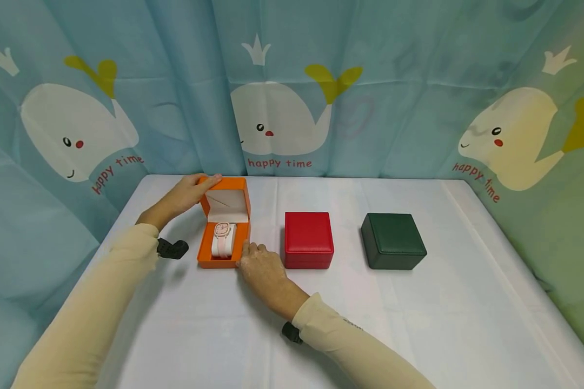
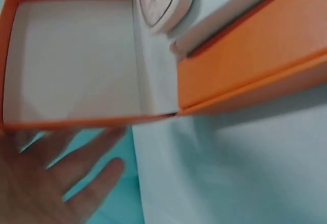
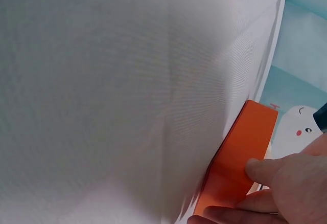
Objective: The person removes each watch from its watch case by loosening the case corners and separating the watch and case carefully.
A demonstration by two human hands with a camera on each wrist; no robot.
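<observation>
An orange watch box (image 1: pixel 216 263) stands with its lid (image 1: pixel 229 183) raised. Inside, a watch (image 1: pixel 222 231) with a pink strap is wrapped round a white cushion (image 1: pixel 231 244). My left hand (image 1: pixel 190 193) rests on the lid's upper left edge. Its fingers (image 2: pixel 92 150) stretch out loosely behind the lid in the left wrist view. At the box's front right corner, my right hand (image 1: pixel 265 274) holds the base. The right wrist view shows its thumb (image 3: pixel 263 172) against the orange wall, with other fingers bent lower down.
A closed red box (image 1: pixel 309 237) stands close to the right hand, and a closed dark green box (image 1: pixel 394 240) is farther right. All rest on a white-covered table (image 1: pixel 214 335). A blue curtain (image 1: pixel 185 97) with whale prints rises behind the table and along its sides.
</observation>
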